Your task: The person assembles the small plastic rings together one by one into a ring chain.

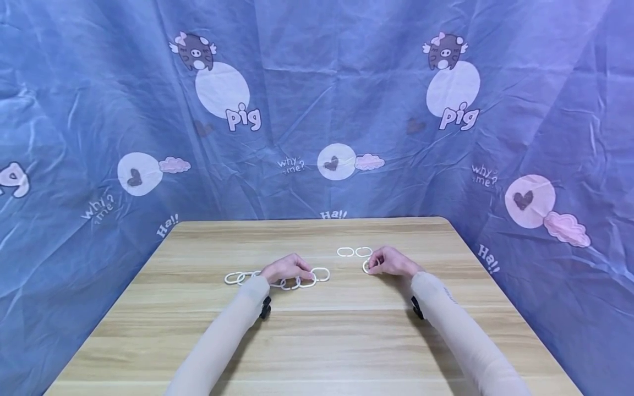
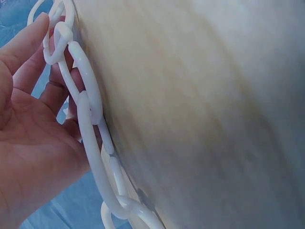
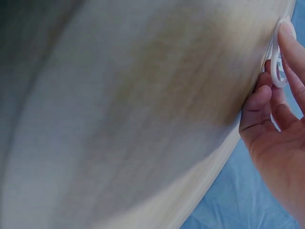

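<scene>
A chain of white plastic links (image 1: pixel 289 284) lies in a row across the left middle of the table. My left hand (image 1: pixel 289 267) is over it, thumb and fingers pinching a link near its right end. In the left wrist view several joined links (image 2: pixel 86 102) run down past the palm. My right hand (image 1: pixel 389 260), farther right, pinches a single white link (image 3: pixel 278 71) between thumb and fingers at the tabletop. Just behind that hand, two more links, a left loose link (image 1: pixel 345 252) and a right loose link (image 1: pixel 364 247), lie side by side.
The wood-grain table (image 1: pixel 317 341) ends at a rounded back edge. A blue printed cloth (image 1: pixel 307 99) hangs behind it and along both sides. Black wrist straps show under the left sleeve (image 1: pixel 223 335) and the right sleeve (image 1: pixel 460 335).
</scene>
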